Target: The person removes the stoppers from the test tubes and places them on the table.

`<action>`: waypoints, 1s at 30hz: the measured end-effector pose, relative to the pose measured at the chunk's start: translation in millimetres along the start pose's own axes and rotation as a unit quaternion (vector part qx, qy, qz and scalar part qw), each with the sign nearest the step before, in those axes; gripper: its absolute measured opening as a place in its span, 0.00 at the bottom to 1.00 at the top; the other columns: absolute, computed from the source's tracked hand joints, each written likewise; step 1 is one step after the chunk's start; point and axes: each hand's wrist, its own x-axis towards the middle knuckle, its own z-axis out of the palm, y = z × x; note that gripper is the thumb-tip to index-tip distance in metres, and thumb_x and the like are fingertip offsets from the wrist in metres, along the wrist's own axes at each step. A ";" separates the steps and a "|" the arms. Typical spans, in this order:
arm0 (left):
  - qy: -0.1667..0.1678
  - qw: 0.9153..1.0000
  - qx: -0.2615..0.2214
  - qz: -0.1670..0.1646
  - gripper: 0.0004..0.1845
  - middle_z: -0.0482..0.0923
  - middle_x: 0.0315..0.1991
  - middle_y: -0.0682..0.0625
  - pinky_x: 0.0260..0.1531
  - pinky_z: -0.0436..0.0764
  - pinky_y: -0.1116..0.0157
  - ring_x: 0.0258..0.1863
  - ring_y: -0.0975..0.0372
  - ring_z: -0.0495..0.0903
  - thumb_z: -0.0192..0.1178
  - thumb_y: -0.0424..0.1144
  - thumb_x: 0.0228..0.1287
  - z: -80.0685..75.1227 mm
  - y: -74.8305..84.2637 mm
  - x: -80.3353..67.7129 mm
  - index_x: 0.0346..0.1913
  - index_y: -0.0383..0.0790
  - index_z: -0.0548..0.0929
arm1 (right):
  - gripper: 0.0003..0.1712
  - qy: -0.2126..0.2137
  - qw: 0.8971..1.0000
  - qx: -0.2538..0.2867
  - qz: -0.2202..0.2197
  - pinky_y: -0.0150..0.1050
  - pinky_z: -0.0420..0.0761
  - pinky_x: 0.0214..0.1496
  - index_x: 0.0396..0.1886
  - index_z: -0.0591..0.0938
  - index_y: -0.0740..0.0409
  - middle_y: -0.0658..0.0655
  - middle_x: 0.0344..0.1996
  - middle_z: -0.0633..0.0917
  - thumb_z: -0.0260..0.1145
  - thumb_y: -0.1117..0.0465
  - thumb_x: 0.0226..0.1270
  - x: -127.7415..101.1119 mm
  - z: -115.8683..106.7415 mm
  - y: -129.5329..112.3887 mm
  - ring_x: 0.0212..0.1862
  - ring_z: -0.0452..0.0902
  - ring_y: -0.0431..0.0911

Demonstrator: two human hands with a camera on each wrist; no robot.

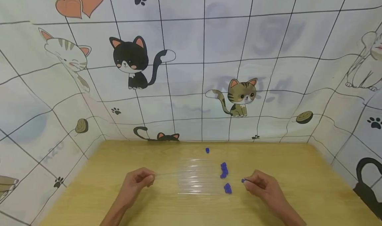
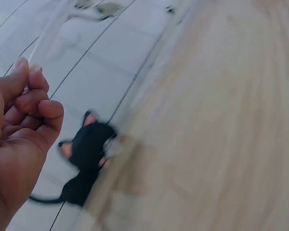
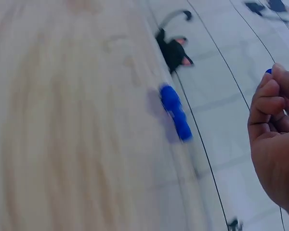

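Observation:
My left hand [image 1: 138,184] pinches the end of a thin clear stick [image 1: 167,174] between thumb and fingertips. The stick points to the right, and in the left wrist view it shows as a pale clear stick [image 2: 44,36] rising from the fingertips of the left hand [image 2: 26,110]. Between thumb and forefinger, the right hand [image 1: 265,188] pinches a small blue piece [image 1: 243,180]. Only a bit of that blue piece [image 3: 269,71] peeks out past the fingertips of the right hand [image 3: 274,115] in the right wrist view; its exact kind is hidden.
A row of clear sticks [image 1: 195,183] lies mid-table. To its right are two clumps of small blue pieces, a longer clump [image 1: 223,170] and a nearer clump [image 1: 227,188]. One single blue piece [image 1: 207,150] lies near the table's [image 1: 119,153] back edge. A cat-print cloth [image 1: 185,80] surrounds the table.

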 end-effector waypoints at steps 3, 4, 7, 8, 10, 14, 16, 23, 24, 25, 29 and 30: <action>-0.039 0.999 0.003 -0.023 0.08 0.79 0.29 0.42 0.29 0.78 0.62 0.27 0.55 0.75 0.54 0.26 0.68 10.5 -0.7 7.7 0.44 0.22 0.78 | 0.04 -0.069 0.997 0.017 0.003 0.42 0.79 0.30 0.38 0.78 0.63 0.60 0.31 0.83 0.59 0.66 0.70 8.8 10.5 -1.8 0.29 0.77 0.43; -0.051 0.998 0.001 -0.030 0.09 0.79 0.30 0.40 0.29 0.78 0.61 0.28 0.55 0.76 0.54 0.26 0.68 13.6 -2.1 8.2 0.44 0.22 0.78 | 0.06 -0.084 0.996 0.023 0.018 0.42 0.79 0.30 0.39 0.78 0.64 0.60 0.31 0.82 0.59 0.64 0.71 9.9 13.0 -1.7 0.28 0.77 0.43; -0.065 0.997 0.002 -0.044 0.09 0.78 0.30 0.35 0.29 0.79 0.62 0.28 0.57 0.78 0.55 0.27 0.67 20.9 -5.7 7.6 0.44 0.22 0.78 | 0.11 -0.068 0.993 0.032 0.093 0.40 0.79 0.33 0.40 0.79 0.66 0.61 0.33 0.83 0.63 0.60 0.68 11.7 17.0 -0.8 0.31 0.77 0.42; -0.065 0.997 0.005 -0.050 0.09 0.78 0.30 0.34 0.30 0.79 0.62 0.29 0.58 0.79 0.56 0.28 0.67 22.9 -7.0 7.5 0.43 0.23 0.79 | 0.13 -0.054 0.991 0.034 0.119 0.40 0.80 0.34 0.41 0.79 0.67 0.60 0.34 0.83 0.64 0.59 0.67 12.2 17.4 0.0 0.33 0.77 0.42; -0.073 0.996 0.010 -0.055 0.09 0.78 0.31 0.31 0.31 0.80 0.62 0.31 0.59 0.80 0.56 0.29 0.67 26.4 -9.0 7.9 0.44 0.24 0.79 | 0.15 -0.032 0.987 0.029 0.156 0.38 0.79 0.37 0.42 0.80 0.67 0.59 0.37 0.84 0.66 0.58 0.65 13.0 17.6 2.6 0.36 0.78 0.43; -0.093 0.992 0.029 -0.081 0.10 0.79 0.34 0.32 0.33 0.81 0.63 0.33 0.57 0.82 0.59 0.33 0.66 32.8 -13.0 8.8 0.43 0.27 0.81 | 0.17 -0.035 0.985 0.010 0.170 0.38 0.80 0.38 0.43 0.81 0.65 0.59 0.40 0.83 0.69 0.57 0.61 12.7 19.0 9.4 0.38 0.79 0.45; -0.099 0.990 0.043 -0.097 0.10 0.80 0.35 0.35 0.33 0.80 0.65 0.33 0.59 0.82 0.61 0.34 0.64 35.3 -14.9 8.4 0.42 0.29 0.82 | 0.17 -0.047 0.986 -0.002 0.160 0.38 0.80 0.38 0.42 0.81 0.65 0.59 0.40 0.83 0.70 0.57 0.60 12.1 20.5 12.3 0.38 0.80 0.45; -0.109 0.983 0.076 -0.128 0.08 0.83 0.35 0.46 0.36 0.80 0.66 0.33 0.64 0.80 0.65 0.37 0.60 41.1 -19.6 4.1 0.39 0.36 0.85 | 0.16 -0.081 0.986 -0.047 0.139 0.35 0.78 0.41 0.40 0.81 0.60 0.54 0.37 0.85 0.72 0.56 0.57 9.6 24.9 19.3 0.40 0.81 0.45; -0.111 0.982 0.080 -0.127 0.08 0.83 0.35 0.47 0.35 0.80 0.66 0.33 0.64 0.80 0.65 0.37 0.60 41.6 -20.2 3.5 0.39 0.36 0.85 | 0.16 -0.085 0.986 -0.056 0.135 0.35 0.78 0.41 0.40 0.81 0.59 0.53 0.37 0.85 0.72 0.55 0.57 9.2 25.2 20.3 0.40 0.81 0.44; -0.113 0.982 0.084 -0.126 0.07 0.83 0.34 0.48 0.36 0.80 0.66 0.33 0.64 0.80 0.65 0.37 0.60 41.9 -20.7 3.2 0.39 0.37 0.85 | 0.15 -0.089 0.985 -0.062 0.131 0.34 0.78 0.41 0.40 0.81 0.58 0.52 0.37 0.85 0.72 0.55 0.58 8.7 25.5 21.2 0.40 0.81 0.44; -0.120 0.981 0.093 -0.125 0.07 0.84 0.33 0.50 0.35 0.79 0.67 0.32 0.65 0.80 0.66 0.38 0.60 42.4 -21.5 3.7 0.38 0.39 0.86 | 0.14 -0.097 0.985 -0.070 0.122 0.34 0.77 0.40 0.39 0.82 0.57 0.50 0.36 0.85 0.71 0.54 0.59 7.9 26.4 22.6 0.39 0.81 0.42; -0.120 0.980 0.093 -0.126 0.08 0.84 0.33 0.51 0.33 0.79 0.68 0.32 0.65 0.80 0.66 0.39 0.59 42.4 -21.6 4.2 0.38 0.38 0.86 | 0.13 -0.096 0.986 -0.072 0.119 0.34 0.77 0.40 0.39 0.82 0.56 0.49 0.35 0.85 0.71 0.54 0.59 8.1 26.6 22.6 0.38 0.81 0.42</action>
